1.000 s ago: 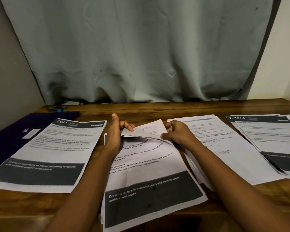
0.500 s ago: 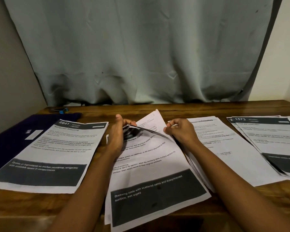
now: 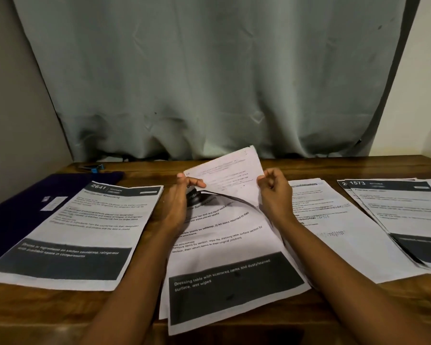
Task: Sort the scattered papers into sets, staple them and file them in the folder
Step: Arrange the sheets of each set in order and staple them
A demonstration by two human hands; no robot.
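Note:
A stack of printed sheets (image 3: 224, 257) headed with a dressing-table text lies in front of me. Both hands lift the far end of its top sheet (image 3: 229, 173), which curls upward. My left hand (image 3: 179, 202) pinches the sheet's left edge between thumb and fingers. My right hand (image 3: 275, 192) pinches its right edge with curled fingers. To the left lies a sheet numbered 2641 (image 3: 85, 230), partly on a dark purple folder (image 3: 18, 210). A blue-and-black stapler (image 3: 92, 168) sits at the table's far left edge.
Right of my right arm lies a plain text sheet (image 3: 334, 227), and further right a fanned stack numbered 1573 (image 3: 403, 215). The wooden table (image 3: 309, 168) ends at a grey curtain (image 3: 209, 83) behind; its front edge is near my elbows.
The top sheet's far end has risen from nearly flat to steeply curled up. Both hands moved up and slightly apart with it.

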